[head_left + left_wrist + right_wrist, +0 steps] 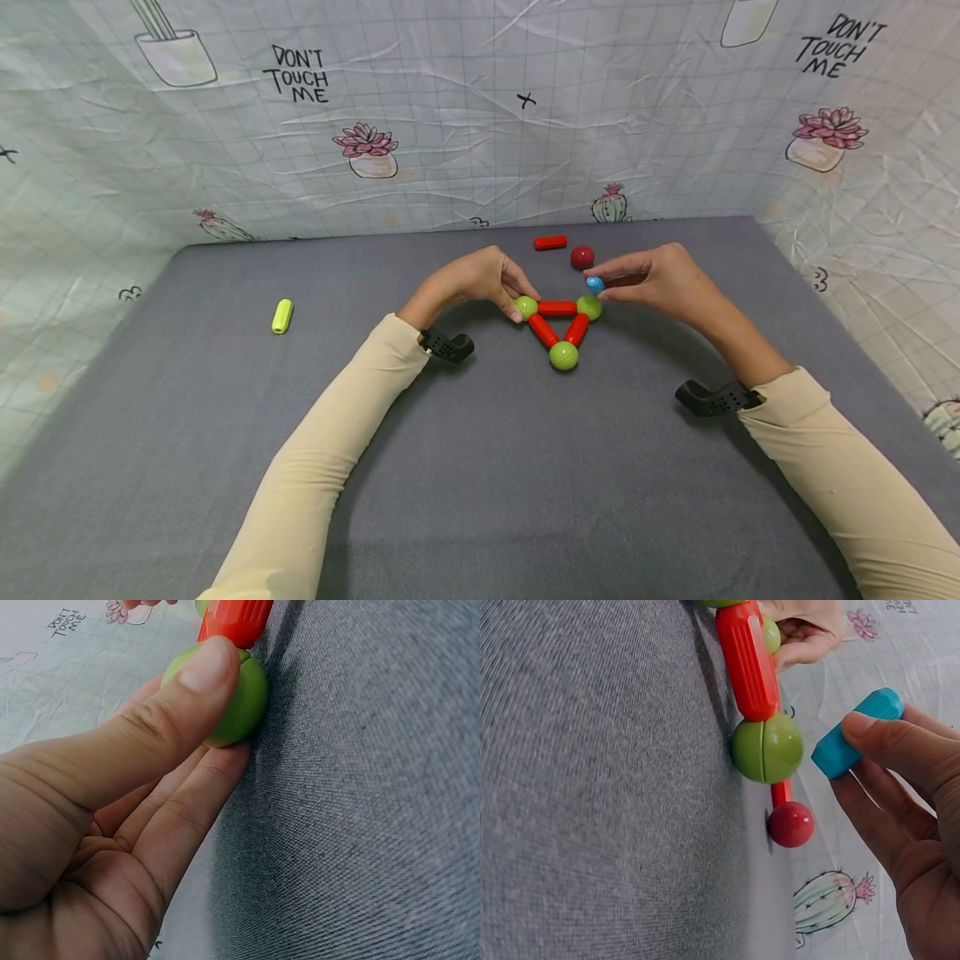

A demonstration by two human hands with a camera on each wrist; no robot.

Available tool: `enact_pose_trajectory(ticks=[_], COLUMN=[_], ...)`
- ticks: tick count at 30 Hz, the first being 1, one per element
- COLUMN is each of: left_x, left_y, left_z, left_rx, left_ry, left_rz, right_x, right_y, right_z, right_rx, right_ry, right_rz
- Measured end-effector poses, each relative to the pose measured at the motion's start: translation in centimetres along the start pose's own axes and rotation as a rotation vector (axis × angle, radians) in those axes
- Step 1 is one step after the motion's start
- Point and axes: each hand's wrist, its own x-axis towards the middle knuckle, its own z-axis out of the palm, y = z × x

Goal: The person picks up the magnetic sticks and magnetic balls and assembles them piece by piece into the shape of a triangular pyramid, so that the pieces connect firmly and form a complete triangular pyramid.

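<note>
A plant-printed cloth hangs behind the grey table

Behind the grey desk, a wrinkled pale sheet carries 2 "DON'T TOUCH ME" prints, upper left and upper right.

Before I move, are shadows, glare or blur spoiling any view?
Not badly. Head view: soft shadows beside the left sleeve and right sleeve; left wrist view: dim shadow on the gray tabletop beside the green ball; right wrist view: small glint on the red ball, edges readable on the blue faceted rod.
</note>
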Motion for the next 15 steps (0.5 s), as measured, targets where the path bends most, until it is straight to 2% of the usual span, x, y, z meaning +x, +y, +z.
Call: enact_pose_trajectory(ticks=[5,15], left_x=[-0.06,-0.23], left_y=[0.02,0.23], left_z=[-0.02,-0.02], left_rx=[0.005,0.005], left_ry=[0.004,0.006], left_rz=[-0.002,-0.004], right_x=[0.11,0.23], right_y=[-0.06,-0.16], right_z=[0.09,0.27], right_rx=[0.002,-0.02], right_ry=[0.007,0.01], right_rz=[-0.026,-0.013])
